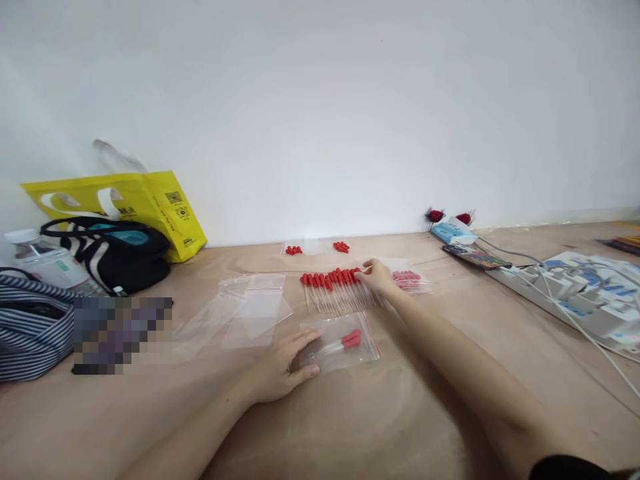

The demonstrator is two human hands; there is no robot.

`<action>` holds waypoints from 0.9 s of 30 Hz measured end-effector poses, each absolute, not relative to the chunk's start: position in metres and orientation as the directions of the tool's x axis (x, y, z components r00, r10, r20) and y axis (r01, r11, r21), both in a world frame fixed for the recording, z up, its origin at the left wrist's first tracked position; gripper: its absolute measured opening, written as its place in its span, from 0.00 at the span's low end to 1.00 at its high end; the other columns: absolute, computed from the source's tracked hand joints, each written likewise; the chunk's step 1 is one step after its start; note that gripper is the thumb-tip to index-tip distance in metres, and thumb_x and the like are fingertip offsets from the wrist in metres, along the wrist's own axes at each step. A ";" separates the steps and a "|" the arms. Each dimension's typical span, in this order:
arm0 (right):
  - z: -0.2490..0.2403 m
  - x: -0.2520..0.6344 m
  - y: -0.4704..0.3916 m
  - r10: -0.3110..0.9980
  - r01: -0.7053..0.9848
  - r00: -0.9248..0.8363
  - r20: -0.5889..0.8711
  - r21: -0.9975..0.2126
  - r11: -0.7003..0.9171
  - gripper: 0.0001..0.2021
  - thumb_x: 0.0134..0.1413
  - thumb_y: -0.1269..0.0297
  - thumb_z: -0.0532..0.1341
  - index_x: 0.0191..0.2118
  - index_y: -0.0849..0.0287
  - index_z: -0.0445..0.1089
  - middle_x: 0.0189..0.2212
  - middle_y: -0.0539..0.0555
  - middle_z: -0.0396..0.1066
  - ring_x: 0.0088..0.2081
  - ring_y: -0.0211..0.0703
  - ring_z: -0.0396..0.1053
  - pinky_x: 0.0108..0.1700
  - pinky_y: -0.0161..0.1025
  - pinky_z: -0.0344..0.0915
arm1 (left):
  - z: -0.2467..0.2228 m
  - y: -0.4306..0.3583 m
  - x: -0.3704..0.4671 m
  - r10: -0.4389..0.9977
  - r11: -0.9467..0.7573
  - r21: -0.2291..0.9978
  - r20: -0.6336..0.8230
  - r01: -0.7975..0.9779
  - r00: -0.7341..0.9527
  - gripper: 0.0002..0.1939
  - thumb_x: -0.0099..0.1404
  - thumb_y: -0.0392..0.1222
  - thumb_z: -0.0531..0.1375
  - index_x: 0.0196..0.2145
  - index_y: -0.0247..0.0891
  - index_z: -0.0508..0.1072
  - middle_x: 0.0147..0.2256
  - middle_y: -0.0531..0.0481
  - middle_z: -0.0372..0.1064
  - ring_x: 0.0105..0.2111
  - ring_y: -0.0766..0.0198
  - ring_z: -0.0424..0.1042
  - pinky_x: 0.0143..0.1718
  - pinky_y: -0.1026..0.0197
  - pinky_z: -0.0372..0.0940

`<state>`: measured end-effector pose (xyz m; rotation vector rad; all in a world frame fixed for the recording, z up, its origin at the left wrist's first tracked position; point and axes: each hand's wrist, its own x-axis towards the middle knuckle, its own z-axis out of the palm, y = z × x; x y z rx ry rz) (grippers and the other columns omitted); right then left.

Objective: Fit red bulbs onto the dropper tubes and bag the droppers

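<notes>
Several red-tipped droppers (330,280) with clear stems lie side by side in a row on the table. At the row's right end, my right hand (377,276) has its thumb and fingers pinched at a red tip. Nearer me lies a clear zip bag (369,350) with red-tipped droppers (352,339) inside. My left hand (287,365) rests at this bag's left edge, thumb and fingers apart. Flat clear bags (256,310) lie left of the row. Just right of my right hand are filled bags (413,281) with red tips showing through.
Small red pieces (294,251) lie on clear bags by the wall. At the left stand a yellow bag (185,220), a black pouch (145,257), a bottle (55,263) and a striped bag (35,327). Chargers and cables (575,293), a blue packet (454,233) and red roses (436,215) are at right.
</notes>
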<state>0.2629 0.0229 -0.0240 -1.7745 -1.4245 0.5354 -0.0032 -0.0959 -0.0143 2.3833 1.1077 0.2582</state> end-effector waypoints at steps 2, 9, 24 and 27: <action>-0.024 0.257 0.033 0.944 0.611 0.315 0.101 -0.783 -0.120 0.17 0.36 0.66 0.63 0.38 0.64 0.66 0.32 0.59 0.70 0.36 0.47 0.67 0.36 0.39 0.60 | -0.014 -0.096 -0.003 0.753 -0.554 0.503 -0.036 0.663 0.657 0.26 0.61 0.47 0.54 0.56 0.40 0.56 0.57 0.44 0.53 0.57 0.54 0.52 0.55 0.48 0.51; -0.013 0.259 0.034 0.949 0.503 0.315 0.017 -0.851 -0.152 0.18 0.38 0.70 0.61 0.41 0.67 0.66 0.29 0.59 0.69 0.31 0.45 0.67 0.30 0.37 0.61 | -0.017 -0.094 -0.005 0.740 -0.575 0.496 -0.024 0.650 0.673 0.26 0.61 0.47 0.53 0.56 0.41 0.56 0.57 0.45 0.53 0.57 0.54 0.52 0.55 0.47 0.51; -0.053 0.287 -0.064 0.937 -0.141 0.307 0.168 -0.965 0.219 0.19 0.41 0.58 0.60 0.41 0.53 0.56 0.24 0.43 0.59 0.21 0.32 0.63 0.25 0.35 0.62 | -0.030 -0.089 -0.009 0.727 -0.597 0.534 0.044 0.599 0.685 0.26 0.62 0.51 0.53 0.56 0.47 0.55 0.57 0.48 0.54 0.56 0.53 0.53 0.55 0.48 0.51; -0.052 0.278 -0.066 0.939 -0.217 0.329 0.100 -0.960 0.179 0.19 0.37 0.59 0.62 0.38 0.54 0.56 0.26 0.43 0.60 0.22 0.33 0.65 0.26 0.35 0.63 | -0.029 -0.089 -0.009 0.741 -0.577 0.527 0.015 0.624 0.672 0.27 0.62 0.51 0.52 0.57 0.46 0.53 0.57 0.48 0.53 0.56 0.52 0.53 0.55 0.47 0.52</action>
